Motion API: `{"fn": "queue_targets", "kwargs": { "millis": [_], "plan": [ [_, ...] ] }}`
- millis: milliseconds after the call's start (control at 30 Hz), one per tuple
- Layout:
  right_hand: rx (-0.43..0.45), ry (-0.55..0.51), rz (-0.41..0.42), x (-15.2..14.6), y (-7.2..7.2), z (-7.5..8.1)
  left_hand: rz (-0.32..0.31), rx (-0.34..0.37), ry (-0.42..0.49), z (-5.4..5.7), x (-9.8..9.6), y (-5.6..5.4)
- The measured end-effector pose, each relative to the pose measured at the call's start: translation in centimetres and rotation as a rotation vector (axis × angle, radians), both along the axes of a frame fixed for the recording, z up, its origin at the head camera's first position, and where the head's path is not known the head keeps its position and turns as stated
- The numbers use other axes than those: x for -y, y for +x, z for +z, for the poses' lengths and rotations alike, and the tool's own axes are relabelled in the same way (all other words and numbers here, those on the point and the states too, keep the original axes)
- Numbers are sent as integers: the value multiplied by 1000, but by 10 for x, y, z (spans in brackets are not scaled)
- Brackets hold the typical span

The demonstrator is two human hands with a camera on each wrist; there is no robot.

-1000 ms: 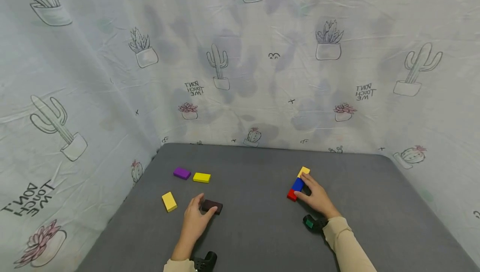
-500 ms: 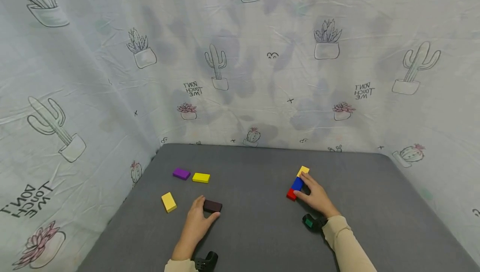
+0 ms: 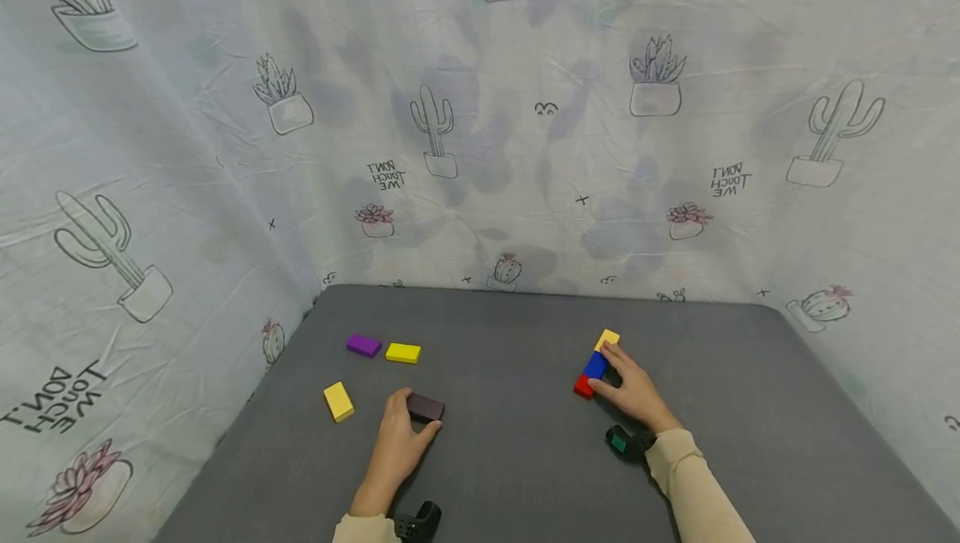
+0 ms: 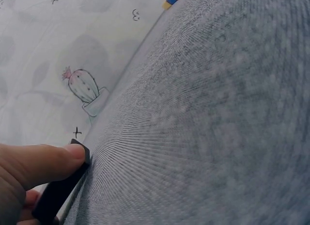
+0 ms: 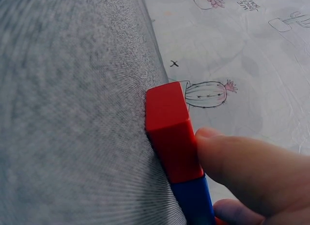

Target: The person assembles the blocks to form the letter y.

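Observation:
My left hand (image 3: 400, 443) pinches a dark brown block (image 3: 425, 408) between thumb and fingers. In the left wrist view the thumb (image 4: 53, 159) presses one end of this block, with fingertips partly seen behind it. Whether it is lifted off the table is unclear. My right hand (image 3: 632, 389) lies along the right side of a row of three blocks: yellow (image 3: 608, 338) at the far end, blue (image 3: 596, 366) in the middle, red (image 3: 582, 386) nearest. Its thumb (image 5: 227, 157) touches the red block's side; the fingers reach toward the yellow one, loosely bent.
On the left of the grey table (image 3: 495, 476) lie a purple block (image 3: 363, 346), a yellow block (image 3: 403, 353) beside it, and another yellow block (image 3: 339, 402) closer to me. A cactus-print cloth (image 3: 495, 127) hangs behind and at the sides. Each wrist wears a black camera.
My left thumb has shifted from the near side of the dark brown block to its right corner, and the fingers sit at its left end. The right hand and the row stay still.

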State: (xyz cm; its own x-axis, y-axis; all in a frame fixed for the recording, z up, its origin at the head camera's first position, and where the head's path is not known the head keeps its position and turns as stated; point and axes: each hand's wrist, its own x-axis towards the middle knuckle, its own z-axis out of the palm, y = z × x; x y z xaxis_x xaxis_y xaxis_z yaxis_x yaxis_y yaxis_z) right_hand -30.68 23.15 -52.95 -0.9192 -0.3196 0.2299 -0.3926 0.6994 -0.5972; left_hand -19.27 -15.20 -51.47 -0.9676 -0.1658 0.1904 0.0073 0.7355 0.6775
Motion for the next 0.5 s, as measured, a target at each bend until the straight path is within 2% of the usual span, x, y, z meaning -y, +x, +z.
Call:
{"fn": "queue_targets", "kwargs": {
  "millis": [267,500],
  "plan": [
    [1,6,3,0,-1,1,13,-35,-11,0,-1,1],
    [-11,-1,4,0,0,0,21,-33,10,0,-1,0]
  ]
}}
